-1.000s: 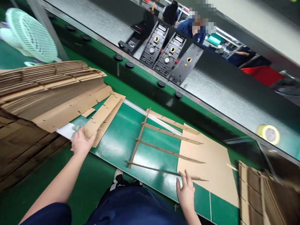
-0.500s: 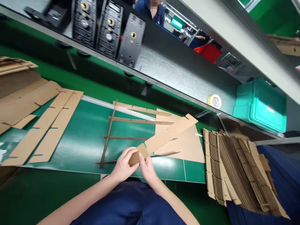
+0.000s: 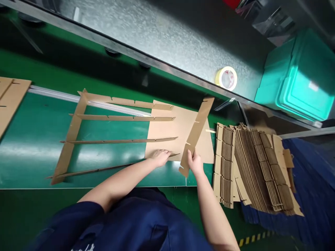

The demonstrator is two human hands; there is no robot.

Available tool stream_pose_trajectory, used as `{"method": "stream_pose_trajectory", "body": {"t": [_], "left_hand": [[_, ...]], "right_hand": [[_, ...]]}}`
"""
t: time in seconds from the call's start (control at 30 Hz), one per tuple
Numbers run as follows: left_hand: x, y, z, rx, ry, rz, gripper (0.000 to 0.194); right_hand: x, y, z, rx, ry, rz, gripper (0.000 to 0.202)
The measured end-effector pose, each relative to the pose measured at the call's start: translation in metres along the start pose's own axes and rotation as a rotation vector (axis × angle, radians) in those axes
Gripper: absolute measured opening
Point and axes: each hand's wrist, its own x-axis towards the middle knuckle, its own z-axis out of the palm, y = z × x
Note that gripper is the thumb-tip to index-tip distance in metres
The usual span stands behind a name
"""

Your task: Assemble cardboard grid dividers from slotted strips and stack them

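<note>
My right hand grips a slotted cardboard strip near its lower end, holding it tilted over the right side of the bench. Several cardboard strips, such as the back one, stand on edge and run left to right. At their left ends they cross a single cardboard strip. My left hand is closed around the nearest standing strip close to its right end, the tip showing past my fingers. Beneath these right ends lies a flat cardboard sheet.
Folded cardboard dividers are stacked at the right. A metal shelf runs along the back, carrying a tape roll and a green plastic box. More flat cardboard strips lie at the far left of the green bench.
My hands have moved apart. The strip that both hands held is now in my right hand, swung more upright and to the right; my left hand is at the nearest standing strip. The view has shifted right.
</note>
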Motion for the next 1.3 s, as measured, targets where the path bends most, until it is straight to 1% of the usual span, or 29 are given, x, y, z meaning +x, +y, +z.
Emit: {"method": "stream_pose_trajectory", "body": {"t": [0.07,0.13,0.23,0.37,0.53,0.73,0.87,1.07,1.2,1.27,1.3], "left_hand": [[0.006,0.003,0.009,0.013,-0.043,-0.007,0.05],[0.004,0.003,0.015,0.038,-0.059,-0.004,0.055],[-0.001,0.004,0.019,0.083,-0.059,0.016,0.061],[0.0,0.006,0.019,0.108,-0.06,0.005,0.062],[0.001,0.005,0.019,0.104,-0.045,0.008,0.059],[0.002,0.003,0.026,0.131,-0.034,0.012,0.055],[0.002,0.003,0.029,0.135,-0.022,0.027,0.052],[0.003,0.003,0.025,0.131,0.009,0.031,0.044],[0.001,0.004,0.024,0.152,-0.015,0.041,0.042],[-0.001,0.005,0.023,0.143,-0.01,0.048,0.036],[-0.002,0.005,0.021,0.129,0.015,0.059,0.033]], "right_hand": [[0.017,-0.003,0.011,-0.035,-0.03,-0.036,0.039],[0.032,-0.008,0.022,-0.118,-0.063,-0.054,0.036],[0.046,-0.012,0.034,-0.238,-0.108,-0.083,0.033],[0.057,-0.016,0.039,-0.348,-0.145,-0.084,0.033],[0.067,-0.025,0.045,-0.422,-0.174,-0.087,0.032],[0.069,-0.026,0.055,-0.457,-0.185,-0.105,0.032],[0.064,-0.022,0.058,-0.462,-0.192,-0.165,0.033],[0.061,-0.017,0.063,-0.46,-0.158,-0.194,0.035],[0.059,-0.014,0.065,-0.451,-0.137,-0.208,0.036],[0.058,-0.013,0.067,-0.439,-0.117,-0.214,0.036],[0.058,-0.013,0.067,-0.43,-0.108,-0.217,0.036]]}}
